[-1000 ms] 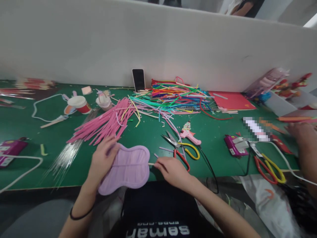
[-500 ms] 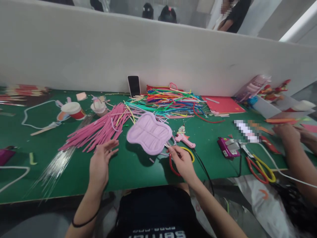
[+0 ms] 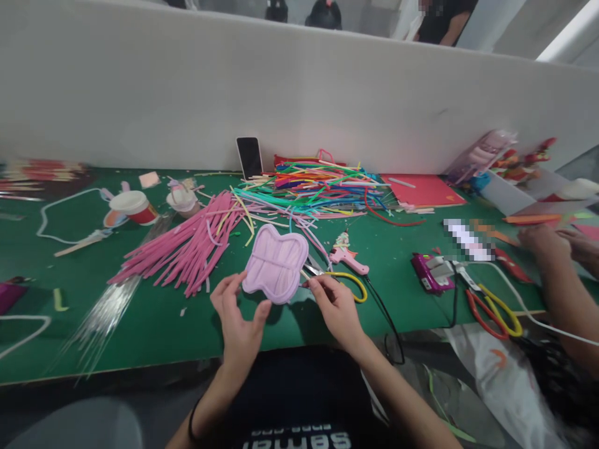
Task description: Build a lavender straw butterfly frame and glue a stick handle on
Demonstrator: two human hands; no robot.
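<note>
A lilac butterfly-shaped piece [image 3: 277, 263], ribbed and with a raised rim, is tilted above the green table. My left hand [image 3: 241, 315] is at its lower left, thumb and fingers spread, a fingertip at its edge. On the other side, my right hand [image 3: 334, 302] is closed in a pinch near a thin stem at the piece's lower right edge. Scissors with yellow and red handles [image 3: 353, 282] lie behind my right hand, partly hidden. Just beyond them rests a pink glue gun [image 3: 349, 259] with a black cord.
Pink strips [image 3: 187, 243] lie at left, coloured strips [image 3: 318, 187] at the back beside a phone [image 3: 249, 157]. Two cups [image 3: 135, 207] stand back left. A purple power block [image 3: 431, 274] and other scissors [image 3: 491, 312] are at right, near another person's hands [image 3: 547, 246].
My left hand has moved right, up to the lilac piece. The piece has turned and shifted slightly down. My right hand remains at its right side.
</note>
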